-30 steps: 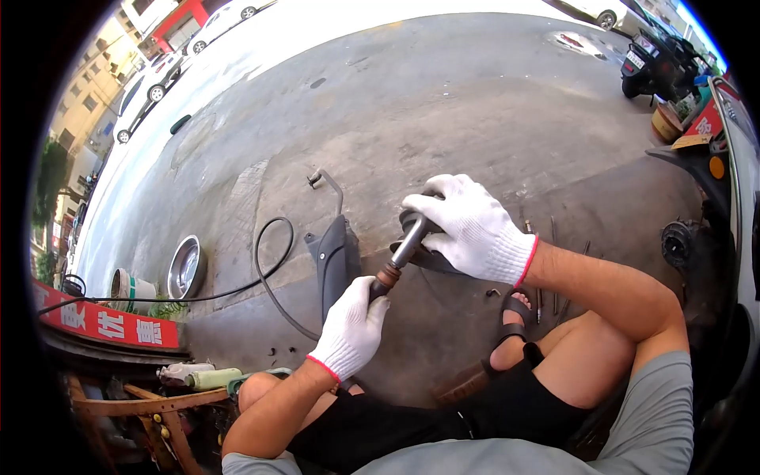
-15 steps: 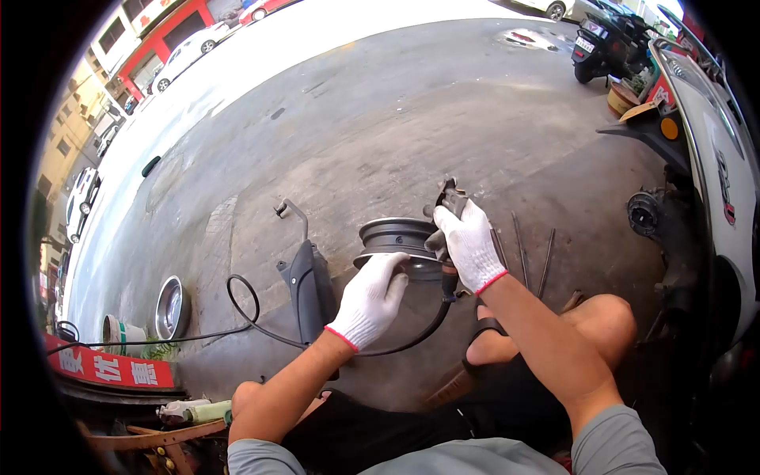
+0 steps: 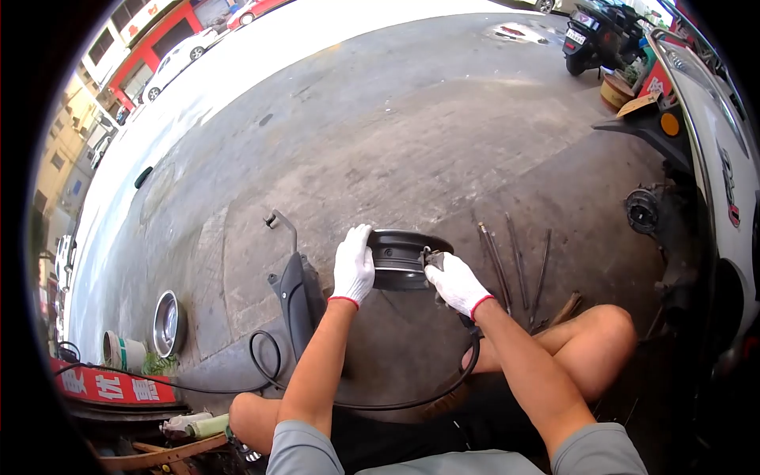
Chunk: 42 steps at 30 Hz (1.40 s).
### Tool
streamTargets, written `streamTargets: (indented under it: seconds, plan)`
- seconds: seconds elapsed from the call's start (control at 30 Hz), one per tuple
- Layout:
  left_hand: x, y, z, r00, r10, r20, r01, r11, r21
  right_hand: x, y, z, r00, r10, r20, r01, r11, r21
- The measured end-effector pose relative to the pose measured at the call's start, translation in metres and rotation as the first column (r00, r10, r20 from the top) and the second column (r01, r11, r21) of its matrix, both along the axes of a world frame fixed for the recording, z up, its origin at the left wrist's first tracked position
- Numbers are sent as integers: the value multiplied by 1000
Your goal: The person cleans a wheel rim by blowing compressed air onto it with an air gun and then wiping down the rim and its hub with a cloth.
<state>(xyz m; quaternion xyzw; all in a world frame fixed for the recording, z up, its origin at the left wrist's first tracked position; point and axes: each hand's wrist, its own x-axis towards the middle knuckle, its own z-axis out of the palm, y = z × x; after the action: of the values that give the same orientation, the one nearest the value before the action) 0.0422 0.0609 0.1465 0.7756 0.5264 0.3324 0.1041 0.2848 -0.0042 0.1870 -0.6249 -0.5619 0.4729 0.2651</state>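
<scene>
Partly covered wheel rim [image 3: 398, 255], left fingers [image 3: 359, 232] grasping it, right fingers [image 3: 445, 266] clenching a half-hidden tool [image 3: 432, 258]

Metal basin [image 3: 168, 323] nr wht bucket [image 3: 120, 351], red sign [image 3: 93, 385] btm L, blk scooter [image 3: 590, 54] nr flowerpot [image 3: 616, 93] top R

the gloves [image 3: 353, 265] are white with red cuffs [image 3: 343, 299], the wheel rim [image 3: 398, 255] dark grey.

Wears white knitted gloves [image 3: 354, 265], thin red cuff edging [image 3: 344, 300]; plain grey short-sleeved cloth shirt [image 3: 305, 453]; black cloth shorts [image 3: 396, 434].
</scene>
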Motion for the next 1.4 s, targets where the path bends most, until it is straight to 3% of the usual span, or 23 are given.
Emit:
streamTargets:
  seconds: [0.03, 0.07, 0.13, 0.2, 0.27, 0.3, 0.33, 0.4, 0.53, 0.63, 0.73, 0.83, 0.93, 0.97, 1.0, 1.07, 1.1, 1.2, 1.3, 1.33, 1.4]
  plan:
    - [0, 0, 0, 1000, -3, 7, 3, 1000, -4, -1, 0, 63, 986, 108, -125, -141, 946, -291]
    - [0, 1, -1, 1000, 2, 5, -2, 1000, -8, -3, 6, 48, 985, 113, -128, -146, 944, -295]
    - [1, 1, -3, 999, -4, 45, 5, 1000, -4, -10, 16, 30, 988, -86, 128, 67, 986, 150]
    - [2, 2, -5, 998, -1, 56, 2, 1000, -3, -3, 28, 35, 973, -84, 215, 69, 995, 78]
    - [3, 1, -7, 998, 3, 67, -3, 1000, -3, 1, 37, 47, 931, 341, 130, -335, 940, -67]
    - [3, 1, -8, 998, 5, 64, -5, 1000, 2, -1, 36, 24, 957, 201, 207, -228, 967, 113]
    - [4, 2, -9, 998, 8, 62, -8, 1000, 8, -6, 39, 29, 959, 105, 263, -124, 991, 58]
    - [6, 2, -9, 997, 8, 70, -9, 1000, 9, -7, 50, 22, 943, 224, 247, -257, 961, 107]
    - [5, 1, -12, 997, 20, 75, -21, 1000, 8, -19, 55, 27, 931, 226, 285, -249, 968, 44]
    - [2, 3, -14, 996, 14, 91, -13, 1000, -16, -25, 59, 30, 868, 369, 333, -431, 893, 132]
    - [0, 3, -16, 996, 19, 88, -19, 1000, -6, -34, 58, 42, 881, 250, 401, -289, 957, 38]
    - [-1, 3, -20, 995, 23, 100, -23, 1000, 0, -36, 61, 34, 828, 344, 444, -409, 911, 58]
    - [-1, 5, -23, 991, 23, 133, -22, 1000, -12, -36, 65, 36, 856, 326, 402, -362, 932, 15]
    - [-1, 5, -23, 991, 25, 134, -23, 1000, -13, -32, 68, 32, 785, 487, 382, -570, 810, 138]
    - [-1, 5, -23, 989, 28, 146, -24, 999, -24, -37, 67, 36, 777, 492, 393, -560, 826, 72]
    - [1, 5, -22, 986, 30, 162, -25, 999, -33, -43, 60, 46, 885, 277, 374, -302, 953, 9]
    - [1, 5, -20, 985, 23, 172, -18, 999, -31, -40, 62, 40, 884, 278, 375, -303, 953, 8]
    - [0, 3, -19, 982, 21, 185, -15, 999, -34, -33, 67, 22, 786, 459, 414, -554, 821, 141]
    - [1, 3, -19, 980, 23, 197, -18, 999, -26, -34, 61, 30, 917, 138, 375, -191, 976, 108]
    - [0, 3, -18, 979, 26, 203, -23, 1000, -18, -31, 61, 31, 910, 161, 381, -214, 971, 102]
    - [-1, 2, -18, 977, 28, 213, -22, 999, -32, -23, 60, 39, 812, 481, 329, -532, 843, 81]
